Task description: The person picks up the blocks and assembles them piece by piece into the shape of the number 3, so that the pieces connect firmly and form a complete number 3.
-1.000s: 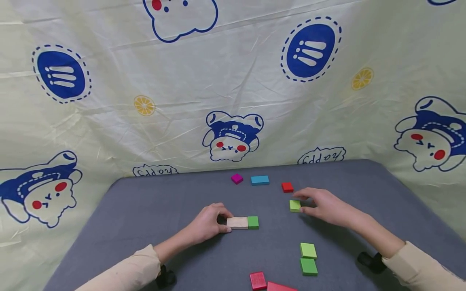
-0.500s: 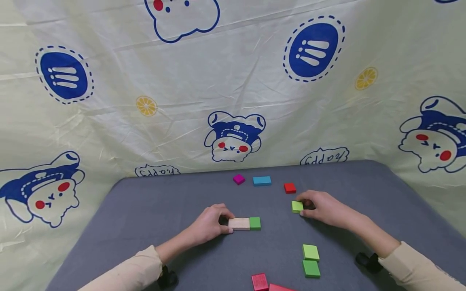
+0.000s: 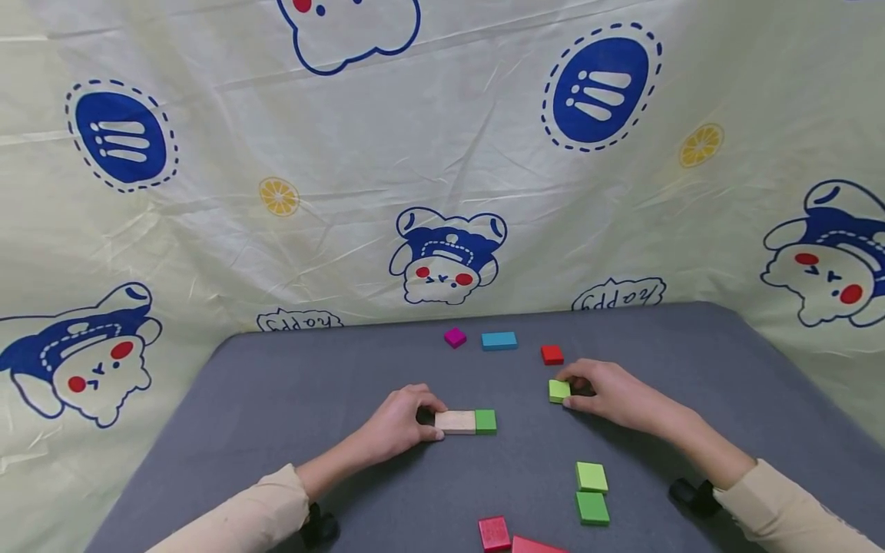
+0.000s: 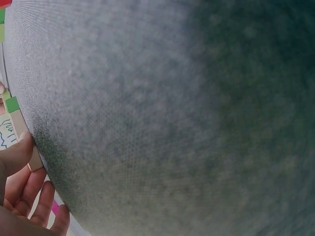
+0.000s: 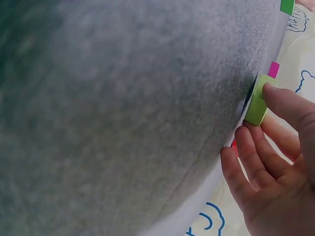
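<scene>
At mid-table in the head view, my left hand [image 3: 404,417] pinches the left end of a plain wooden block [image 3: 455,422] between thumb and fingers. Against that block's right end lies a green block [image 3: 486,422]. Farther right, my right hand [image 3: 615,393] holds a light green block [image 3: 558,391] by its right side. The right wrist view shows the thumb on one face of this light green block [image 5: 260,101], which looks slightly tilted off the cloth. A gap separates it from the green block.
Behind the hands lie a magenta block [image 3: 455,338], a blue block [image 3: 499,341] and a red block [image 3: 551,355]. Nearer are another light green block [image 3: 591,476], another green block [image 3: 592,508], a red cube [image 3: 494,534] and a red wedge-like piece [image 3: 535,545]. A printed curtain [image 3: 346,253] hangs behind.
My right hand's fingers have closed on the light green block and moved it slightly left. The left hand stays on the wooden block. The head view has shifted a little.
</scene>
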A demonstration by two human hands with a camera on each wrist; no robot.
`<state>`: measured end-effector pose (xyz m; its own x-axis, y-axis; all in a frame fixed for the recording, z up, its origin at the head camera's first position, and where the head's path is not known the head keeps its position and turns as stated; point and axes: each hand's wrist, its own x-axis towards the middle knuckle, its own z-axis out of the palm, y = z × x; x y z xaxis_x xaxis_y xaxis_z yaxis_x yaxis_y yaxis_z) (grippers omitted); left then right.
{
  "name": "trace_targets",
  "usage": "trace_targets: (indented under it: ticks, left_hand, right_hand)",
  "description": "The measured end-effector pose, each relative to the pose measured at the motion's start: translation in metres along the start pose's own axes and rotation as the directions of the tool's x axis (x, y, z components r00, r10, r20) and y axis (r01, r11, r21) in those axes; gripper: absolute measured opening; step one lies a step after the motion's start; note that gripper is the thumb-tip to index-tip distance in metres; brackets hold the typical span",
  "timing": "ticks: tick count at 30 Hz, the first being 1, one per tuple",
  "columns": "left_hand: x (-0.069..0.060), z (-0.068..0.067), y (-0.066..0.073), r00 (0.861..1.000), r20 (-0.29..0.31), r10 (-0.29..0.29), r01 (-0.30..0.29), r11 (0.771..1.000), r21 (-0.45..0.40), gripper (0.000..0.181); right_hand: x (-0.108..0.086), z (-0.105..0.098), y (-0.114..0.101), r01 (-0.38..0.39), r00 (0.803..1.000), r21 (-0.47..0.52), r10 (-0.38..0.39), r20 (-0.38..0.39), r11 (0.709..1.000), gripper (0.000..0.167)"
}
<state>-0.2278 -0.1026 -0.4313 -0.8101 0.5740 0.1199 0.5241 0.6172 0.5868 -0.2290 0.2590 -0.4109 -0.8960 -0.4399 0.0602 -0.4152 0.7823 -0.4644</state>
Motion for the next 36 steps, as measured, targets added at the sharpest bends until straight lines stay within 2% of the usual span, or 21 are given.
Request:
trace_targets:
  ticks: [5, 21, 29, 33, 36]
  left_hand:
    - [0.0, 0.001, 0.001, 1.0, 0.003, -0.013, 0.013, 1.0, 0.009, 0.024]
    - [-0.001, 0.0, 0.001, 1.0, 0.0, 0.003, -0.003, 1.0, 0.008, 0.026]
    - [0.001, 0.0, 0.0, 1.0, -0.004, 0.005, -0.005, 1.0, 0.008, 0.022]
    - [0.001, 0.001, -0.001, 1.0, -0.003, 0.008, -0.008, 1.0, -0.002, 0.022]
    - [0.001, 0.001, -0.002, 1.0, -0.003, 0.012, -0.012, 1.0, -0.007, 0.022]
  right_hand:
    - [0.003, 0.002, -0.006, 0.018, 1.0, 0.023, -0.018, 0.01, 1.0, 0.03]
    - [0.021, 0.008, -0.027, 0.03, 0.998, 0.034, -0.031, 0.049, 0.999, 0.032]
    - [0.028, 0.013, -0.035, 0.118, 0.991, 0.011, -0.119, 0.058, 0.993, 0.031]
    - [0.033, 0.017, -0.04, 0.135, 0.988, 0.009, -0.135, 0.077, 0.991, 0.031]
    - [0.038, 0.019, -0.045, 0.12, 0.988, 0.009, -0.121, 0.092, 0.993, 0.031]
